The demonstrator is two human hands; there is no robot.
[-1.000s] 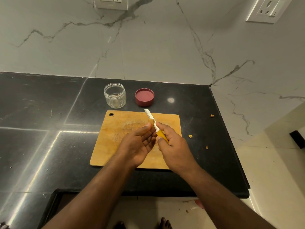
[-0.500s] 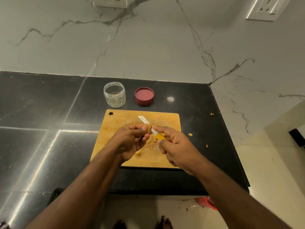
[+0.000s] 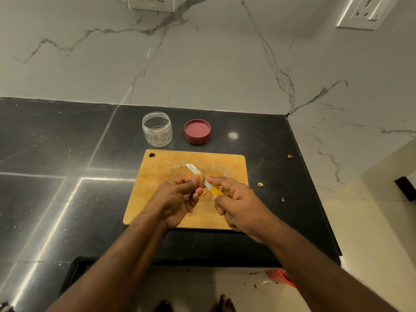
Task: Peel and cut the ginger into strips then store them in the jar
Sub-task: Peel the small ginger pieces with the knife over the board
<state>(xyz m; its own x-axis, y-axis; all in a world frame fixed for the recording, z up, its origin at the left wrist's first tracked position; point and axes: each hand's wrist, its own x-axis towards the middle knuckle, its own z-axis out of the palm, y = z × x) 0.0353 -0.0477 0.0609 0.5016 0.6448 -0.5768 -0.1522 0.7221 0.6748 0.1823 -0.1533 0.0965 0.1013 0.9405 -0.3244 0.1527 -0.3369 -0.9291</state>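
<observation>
My left hand (image 3: 177, 199) pinches a small yellowish piece of ginger (image 3: 200, 178) above the wooden cutting board (image 3: 157, 176). My right hand (image 3: 238, 201) grips a knife (image 3: 198, 174) by its yellow handle, the blade lying against the ginger and pointing up and left. A few pale ginger scraps (image 3: 204, 192) lie on the board between my hands. Behind the board stand an open clear jar (image 3: 157, 129) and, to its right, its red lid (image 3: 197, 131).
Black stone counter (image 3: 67, 154) with a marble wall behind and on the right. Small peel bits (image 3: 260, 184) lie on the counter right of the board. The counter's front edge is below my forearms; a red object (image 3: 281, 276) sits on the floor.
Both hands dropped slightly toward the board's middle, and the knife blade swung from pointing up to pointing up-left across the ginger. Ginger scraps now show between the hands.
</observation>
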